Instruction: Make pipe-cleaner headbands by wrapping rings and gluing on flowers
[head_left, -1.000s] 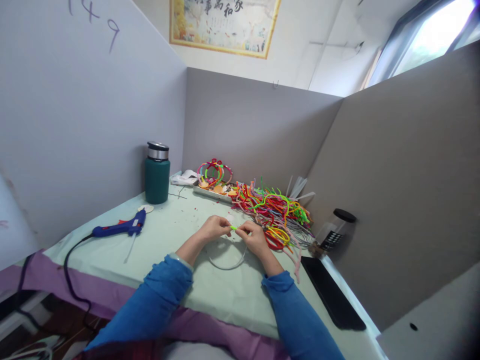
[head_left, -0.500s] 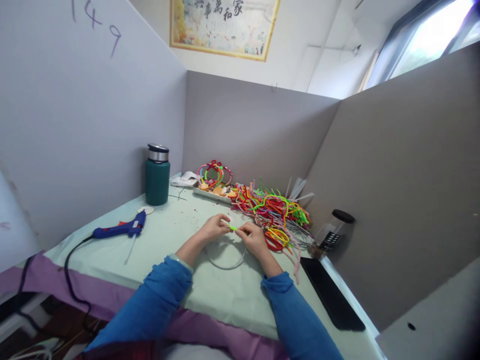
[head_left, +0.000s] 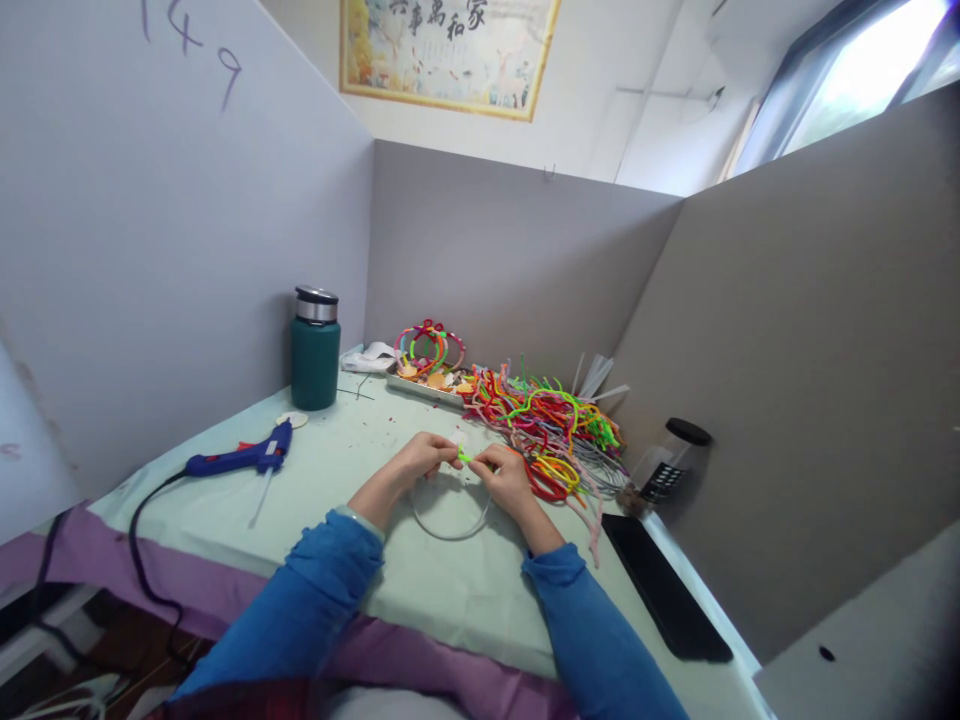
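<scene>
My left hand [head_left: 421,458] and my right hand [head_left: 505,476] meet over the middle of the table, both pinching. Between their fingertips shows a short, bright green piece of pipe cleaner [head_left: 464,457]. A thin pale grey hoop [head_left: 451,538] hangs below the fingers and curves towards me, its upper part hidden behind both hands. The green piece sits at the top of this hoop; how it is wound there is too small to tell. Just right of my right hand lie red and yellow coils [head_left: 553,478].
Behind is a heap of colourful pipe cleaners [head_left: 536,405], beside a tray [head_left: 426,391] with finished-looking hoops. To the left are a green bottle [head_left: 314,360] and a blue glue gun [head_left: 244,455] with its cord. A black flat object [head_left: 664,590] and a clear jar [head_left: 671,460] stand right.
My left fingers have folded down closer around the green pipe cleaner, and its visible shape has altered slightly. My right hand has barely moved.
</scene>
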